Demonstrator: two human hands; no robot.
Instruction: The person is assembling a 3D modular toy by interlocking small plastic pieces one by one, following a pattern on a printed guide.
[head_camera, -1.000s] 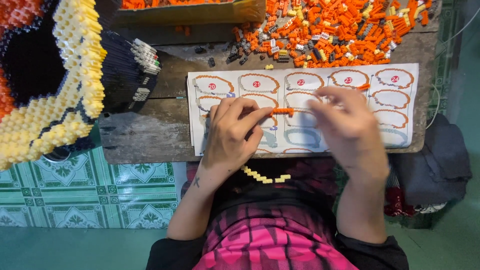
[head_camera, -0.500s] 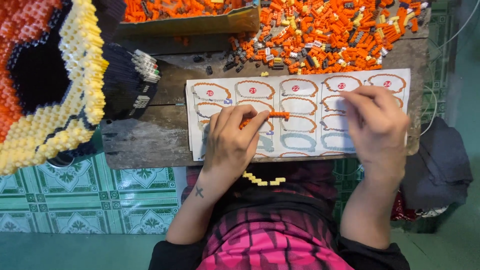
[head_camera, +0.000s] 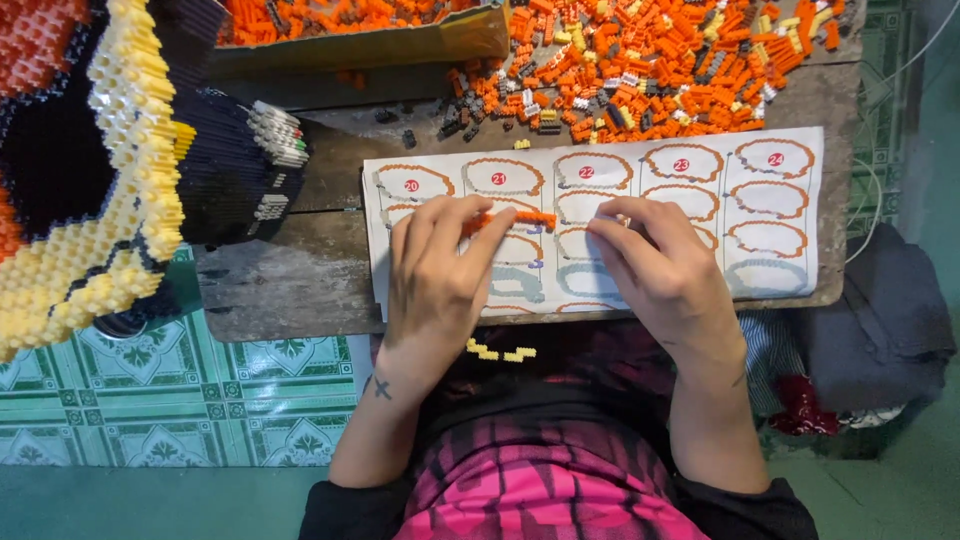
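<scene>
My left hand (head_camera: 440, 275) pinches a short curved strip of joined orange bricks (head_camera: 518, 217) and holds it over the white instruction sheet (head_camera: 770, 265), which shows rows of printed ring shapes. My right hand (head_camera: 665, 270) rests on the sheet just right of the strip, fingers bent toward it; whether it holds a small piece is hidden. A heap of loose orange, white and yellow bricks (head_camera: 640, 65) lies beyond the sheet on the wooden board (head_camera: 290, 280). A short yellow brick strip (head_camera: 500, 352) lies on my lap.
A large brick model (head_camera: 90, 170) in yellow, black and orange stands at the left, overhanging the board. A cardboard tray (head_camera: 370, 40) of orange bricks sits at the back. Green patterned floor tiles (head_camera: 180, 400) and dark cloth (head_camera: 885, 320) flank the board.
My right hand has come back from the sheet's right side to the middle, close to the orange strip. My left hand still holds the strip.
</scene>
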